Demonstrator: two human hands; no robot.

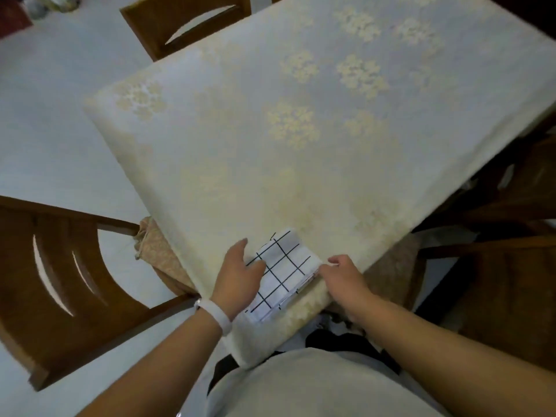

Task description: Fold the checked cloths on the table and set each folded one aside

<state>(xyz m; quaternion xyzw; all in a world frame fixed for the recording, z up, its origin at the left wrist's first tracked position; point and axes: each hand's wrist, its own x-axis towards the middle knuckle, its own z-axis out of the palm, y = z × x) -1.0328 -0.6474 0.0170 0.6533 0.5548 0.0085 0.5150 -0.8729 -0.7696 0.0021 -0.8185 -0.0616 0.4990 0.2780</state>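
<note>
Grey shirt (301, 386) lay nearest the lens. The left hand (240, 276) pressed flat, fingers relaxed, on the folded checked cloth (285, 273) at the table (301, 152) near corner. The right hand (344, 276) curled against the cloth's right edge; a pinch could not be confirmed.

1. Tablecloth (301, 164): cream, pale gold flower clusters, draped over the near corner.
2. Wooden chair (60, 281), left: mid-brown, curved back with 2 narrow slots, pushed in to the cloth's edge.
3. Seat cushion (162, 260): beige, patterned, tied on that chair, partly under the tablecloth.
4. Second wooden chair (180, 28), far end: 1 curved slot in its back.
5. Dark chairs (511, 266), right: shadowed, count unclear.
6. Floor (60, 115): pale, glossy.
</note>
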